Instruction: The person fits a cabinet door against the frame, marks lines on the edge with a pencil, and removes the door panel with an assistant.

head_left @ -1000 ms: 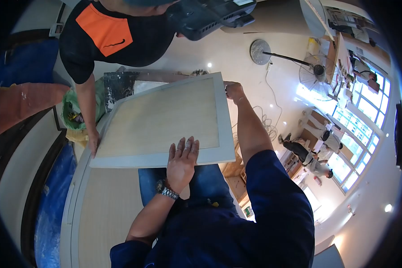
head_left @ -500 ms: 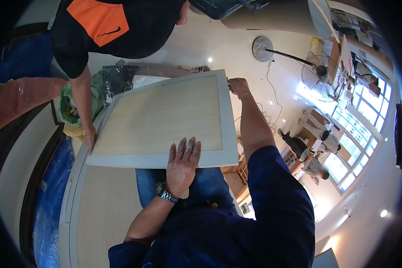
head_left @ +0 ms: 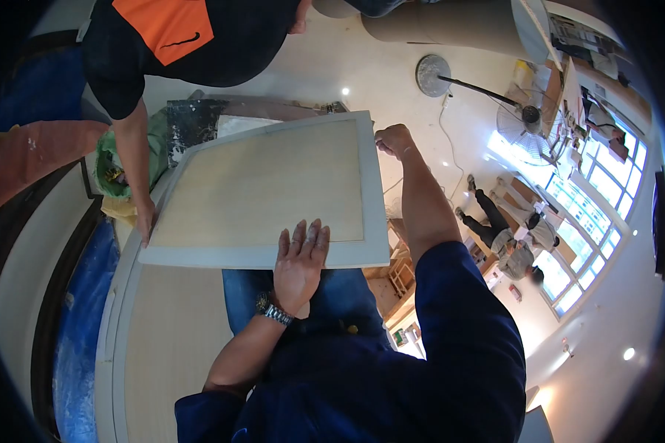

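A framed panel (head_left: pixel 266 184), pale wood-toned in the middle with a light grey border, lies tilted in front of me. My left hand (head_left: pixel 299 269), with a metal watch (head_left: pixel 275 308) on its wrist, rests flat on the near border, fingers stretched out. Just off the panel's right edge is my right hand (head_left: pixel 395 140), its fingers curled closed; whatever is in them is too small to make out. A co-worker's hand (head_left: pixel 146 221) touches the panel's left end. Beneath it lies another panel (head_left: pixel 174 347) of similar look.
Across from me stands a co-worker in a black shirt with an orange patch (head_left: pixel 166 29). A green sack (head_left: pixel 111 159) is at the left, near blue sheeting (head_left: pixel 89 332). Farther right are a standing fan (head_left: pixel 528 122), a cable on the floor and several people by the windows (head_left: pixel 569 273).
My right hand has shifted slightly left and up along the panel's right edge, away from its side. The whole panel appears slightly higher in view. My left hand stays on the border.
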A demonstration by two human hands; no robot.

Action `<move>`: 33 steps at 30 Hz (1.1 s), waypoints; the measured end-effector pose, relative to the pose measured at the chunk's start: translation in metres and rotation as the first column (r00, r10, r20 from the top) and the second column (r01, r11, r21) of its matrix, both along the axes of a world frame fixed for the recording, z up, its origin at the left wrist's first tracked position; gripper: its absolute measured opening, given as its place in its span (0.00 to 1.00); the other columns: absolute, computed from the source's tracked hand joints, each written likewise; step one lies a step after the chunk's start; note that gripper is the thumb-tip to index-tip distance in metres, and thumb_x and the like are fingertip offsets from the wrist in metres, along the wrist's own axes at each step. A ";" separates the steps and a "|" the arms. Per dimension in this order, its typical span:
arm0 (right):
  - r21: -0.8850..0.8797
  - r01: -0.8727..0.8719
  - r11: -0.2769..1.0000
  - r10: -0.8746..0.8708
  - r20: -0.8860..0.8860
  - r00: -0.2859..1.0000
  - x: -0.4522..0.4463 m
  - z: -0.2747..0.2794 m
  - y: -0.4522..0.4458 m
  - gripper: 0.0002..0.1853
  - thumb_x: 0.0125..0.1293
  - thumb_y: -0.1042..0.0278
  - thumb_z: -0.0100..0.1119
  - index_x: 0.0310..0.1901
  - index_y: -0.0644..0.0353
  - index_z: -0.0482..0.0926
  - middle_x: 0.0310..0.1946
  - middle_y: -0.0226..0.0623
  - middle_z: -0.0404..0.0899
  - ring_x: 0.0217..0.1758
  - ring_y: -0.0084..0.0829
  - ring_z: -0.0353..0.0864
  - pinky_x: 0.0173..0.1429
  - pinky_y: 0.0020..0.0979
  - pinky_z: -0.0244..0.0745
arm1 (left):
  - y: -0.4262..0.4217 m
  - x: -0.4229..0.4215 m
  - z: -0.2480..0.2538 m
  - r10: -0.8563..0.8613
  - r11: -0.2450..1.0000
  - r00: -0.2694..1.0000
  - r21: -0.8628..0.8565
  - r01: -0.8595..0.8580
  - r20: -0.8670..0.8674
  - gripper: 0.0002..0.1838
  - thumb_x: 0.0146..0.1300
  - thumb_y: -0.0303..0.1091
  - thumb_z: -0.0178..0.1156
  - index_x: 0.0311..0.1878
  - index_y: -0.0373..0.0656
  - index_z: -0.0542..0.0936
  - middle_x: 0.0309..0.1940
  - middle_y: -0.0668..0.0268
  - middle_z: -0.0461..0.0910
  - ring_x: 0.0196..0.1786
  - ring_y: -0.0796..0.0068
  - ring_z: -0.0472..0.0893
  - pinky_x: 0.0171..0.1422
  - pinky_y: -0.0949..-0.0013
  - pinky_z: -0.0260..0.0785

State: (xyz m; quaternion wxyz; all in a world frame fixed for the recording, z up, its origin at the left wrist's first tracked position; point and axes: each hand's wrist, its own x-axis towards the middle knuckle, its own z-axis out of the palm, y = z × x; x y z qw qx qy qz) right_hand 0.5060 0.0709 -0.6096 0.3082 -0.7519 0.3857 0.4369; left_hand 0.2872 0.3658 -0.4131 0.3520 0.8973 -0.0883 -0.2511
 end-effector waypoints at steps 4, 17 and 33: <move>0.020 -0.050 0.999 0.050 -0.001 0.999 -0.010 0.024 0.002 0.07 0.54 0.74 0.66 0.23 0.68 0.83 0.18 0.40 0.81 0.18 0.24 0.77 0.20 0.26 0.68 | -0.002 -0.001 -0.003 0.021 1.000 0.999 -0.008 -0.021 0.034 0.26 0.68 0.30 0.51 0.69 0.38 0.72 0.68 0.52 0.74 0.72 0.47 0.71 0.75 0.38 0.59; -0.016 -0.160 0.987 0.161 0.076 0.984 -0.047 0.145 0.035 0.10 0.53 0.67 0.63 0.26 0.66 0.85 0.21 0.38 0.84 0.22 0.27 0.81 0.30 0.29 0.76 | -0.007 0.009 -0.005 0.002 0.998 0.999 0.065 -0.004 0.041 0.28 0.66 0.29 0.55 0.70 0.41 0.71 0.70 0.55 0.72 0.73 0.52 0.70 0.75 0.42 0.61; -0.001 -0.189 0.982 0.187 0.154 0.970 -0.093 0.305 0.064 0.14 0.53 0.63 0.62 0.33 0.66 0.88 0.23 0.39 0.85 0.25 0.28 0.82 0.32 0.30 0.76 | -0.015 0.034 -0.014 0.051 0.997 0.998 0.057 -0.053 0.036 0.26 0.68 0.30 0.50 0.70 0.43 0.71 0.70 0.57 0.73 0.72 0.51 0.71 0.72 0.40 0.61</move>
